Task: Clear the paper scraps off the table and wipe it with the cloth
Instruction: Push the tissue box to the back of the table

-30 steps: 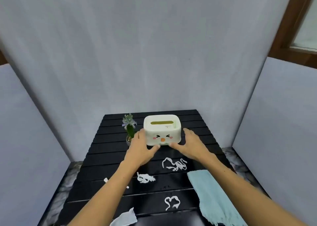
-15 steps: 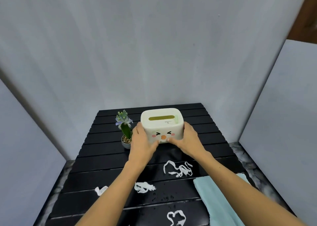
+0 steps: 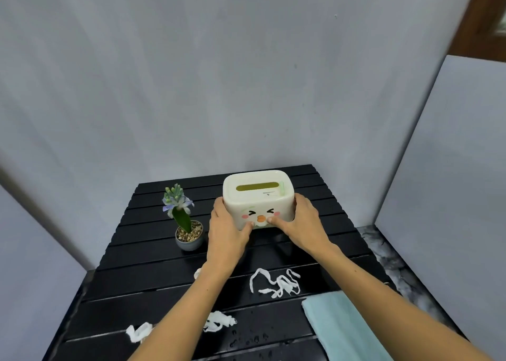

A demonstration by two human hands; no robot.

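A cream box [image 3: 258, 196] with a cartoon face and a top slot sits at the back middle of the black slatted table [image 3: 153, 267]. My left hand [image 3: 226, 230] grips its left side and my right hand [image 3: 302, 223] grips its right side, thumbs on the front. White paper scraps lie nearer me: a tangle of strips [image 3: 276, 282] at centre right, a crumpled scrap [image 3: 219, 321] by my left forearm, and another scrap [image 3: 139, 332] at the front left. A light blue cloth [image 3: 342, 325] lies at the front right, partly under my right forearm.
A small potted plant [image 3: 186, 223] with pale purple flowers stands just left of the box. Water drops [image 3: 246, 340] dot the front slats. Grey panels close in the table at the back, left and right. A marbled surface [image 3: 388, 262] shows beyond the right edge.
Both hands have closed in on the sides of the box and it sits a little farther back on the table. The view has shifted, so the table looks nearer.
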